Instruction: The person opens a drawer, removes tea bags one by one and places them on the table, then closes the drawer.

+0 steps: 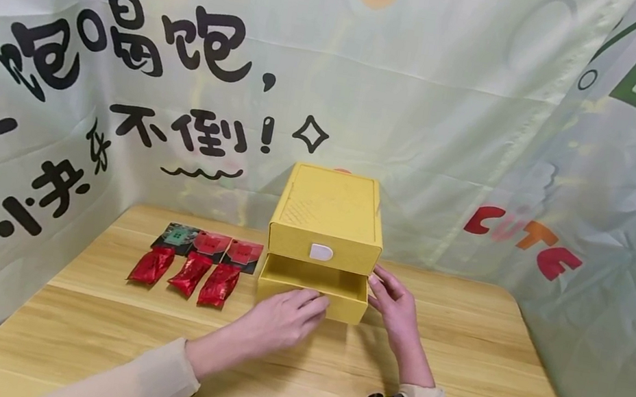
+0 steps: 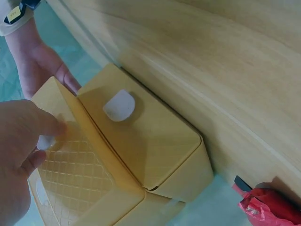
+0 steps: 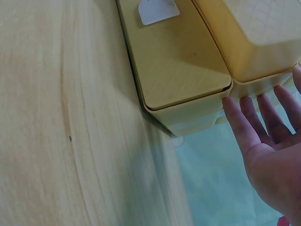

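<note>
A yellow two-drawer box [image 1: 333, 201] stands at the back middle of the table. Its upper drawer, with a white tab [image 1: 320, 252], is closed. The lower drawer [image 1: 345, 310] is pulled out, its yellow interior showing. At that drawer's front, my left hand [image 1: 283, 318] pinches a white tab [image 2: 45, 142] between thumb and fingers, as the left wrist view shows. On the box's right side, my right hand [image 1: 398, 312] rests its outstretched fingertips; in the right wrist view this hand [image 3: 273, 155] is seen against the box wall.
Three red foil packets [image 1: 218, 285] lie left of the box. Behind them are three square cards, including a green one [image 1: 176, 238] and a red one [image 1: 243, 255]. A printed curtain [image 1: 429, 126] hangs around the wooden table [image 1: 485, 364].
</note>
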Tool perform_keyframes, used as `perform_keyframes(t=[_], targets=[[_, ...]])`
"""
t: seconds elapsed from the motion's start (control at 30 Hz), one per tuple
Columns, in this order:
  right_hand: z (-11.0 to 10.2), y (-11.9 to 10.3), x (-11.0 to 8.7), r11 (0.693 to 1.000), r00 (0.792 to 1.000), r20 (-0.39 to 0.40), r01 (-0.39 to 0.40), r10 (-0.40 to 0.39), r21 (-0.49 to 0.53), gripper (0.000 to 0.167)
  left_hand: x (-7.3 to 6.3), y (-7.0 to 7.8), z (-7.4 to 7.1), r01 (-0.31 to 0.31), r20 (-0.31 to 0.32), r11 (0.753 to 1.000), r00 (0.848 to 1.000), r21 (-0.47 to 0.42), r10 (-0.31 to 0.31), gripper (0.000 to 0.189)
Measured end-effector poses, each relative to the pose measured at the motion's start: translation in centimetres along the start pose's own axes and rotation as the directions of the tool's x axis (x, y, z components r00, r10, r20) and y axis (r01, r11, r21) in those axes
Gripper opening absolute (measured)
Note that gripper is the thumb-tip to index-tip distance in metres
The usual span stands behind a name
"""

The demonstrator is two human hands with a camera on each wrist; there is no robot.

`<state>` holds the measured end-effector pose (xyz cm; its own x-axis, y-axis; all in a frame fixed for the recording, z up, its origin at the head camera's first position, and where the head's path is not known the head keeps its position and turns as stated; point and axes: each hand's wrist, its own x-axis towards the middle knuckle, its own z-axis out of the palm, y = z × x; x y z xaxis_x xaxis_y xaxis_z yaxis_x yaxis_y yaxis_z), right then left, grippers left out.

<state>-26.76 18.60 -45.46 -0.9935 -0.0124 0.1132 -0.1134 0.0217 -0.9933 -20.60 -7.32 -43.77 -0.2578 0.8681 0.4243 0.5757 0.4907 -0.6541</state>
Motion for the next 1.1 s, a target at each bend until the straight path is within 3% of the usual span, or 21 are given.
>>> perform_keyframes(t=[1.1], targets=[[-0.1, 0.1, -0.1, 0.999, 0.999, 0.031, 0.014, -0.015, 0.037, 0.05, 1.6, -1.4, 2.5, 0.055, 0.032, 0.998, 0.998, 0.014, -0.055, 0.03]])
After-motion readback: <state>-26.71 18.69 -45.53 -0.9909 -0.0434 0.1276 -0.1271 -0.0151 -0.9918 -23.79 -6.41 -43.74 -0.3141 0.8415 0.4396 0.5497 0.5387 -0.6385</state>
